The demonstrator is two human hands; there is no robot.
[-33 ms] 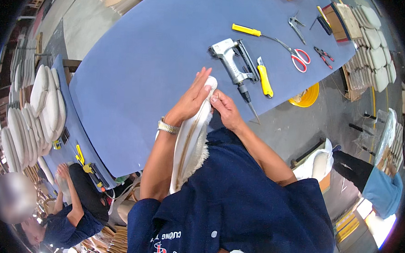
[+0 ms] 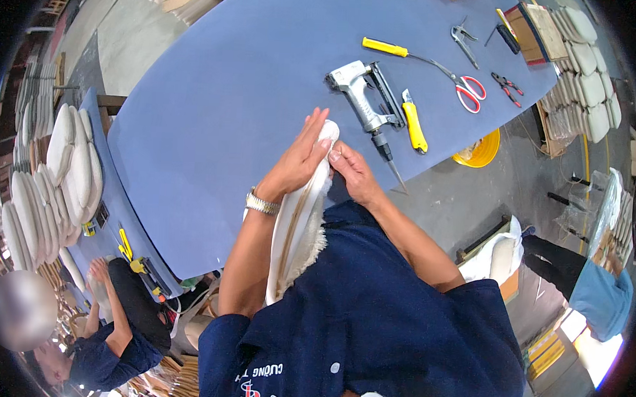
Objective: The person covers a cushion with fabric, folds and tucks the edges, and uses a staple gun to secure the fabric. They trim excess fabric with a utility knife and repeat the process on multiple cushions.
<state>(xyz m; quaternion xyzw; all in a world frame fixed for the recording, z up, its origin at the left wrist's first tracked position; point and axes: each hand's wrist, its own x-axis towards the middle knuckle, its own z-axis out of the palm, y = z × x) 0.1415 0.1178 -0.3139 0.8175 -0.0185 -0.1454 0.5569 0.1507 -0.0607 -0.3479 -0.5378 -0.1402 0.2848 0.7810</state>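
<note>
Your left hand (image 2: pixel 300 159) lies flat, fingers spread, against the face of a white upholstered seat pad (image 2: pixel 299 226) that stands on edge between your body and the near rim of the blue-covered workbench (image 2: pixel 215 116). Your right hand (image 2: pixel 353 173) is curled round the pad's top end, fingertips pinching its fabric edge just beside your left thumb. A frayed fabric fringe shows along the pad's right side, against your dark blue shirt.

On the bench beyond your hands lie a grey pneumatic staple gun (image 2: pixel 361 97), a yellow-handled utility knife (image 2: pixel 413 121) just beside it, a yellow-handled screwdriver (image 2: pixel 388 48), red-handled scissors (image 2: pixel 468 91) and pliers (image 2: pixel 465 40). A yellow bucket (image 2: pixel 480 150) sits on the grey concrete floor past the bench's right edge.

To your left, a second blue bench carries stacked white seat pads (image 2: pixel 71 166); more pads are piled at the upper right (image 2: pixel 586 75). Another person in dark blue (image 2: pixel 106 345) works at lower left.
</note>
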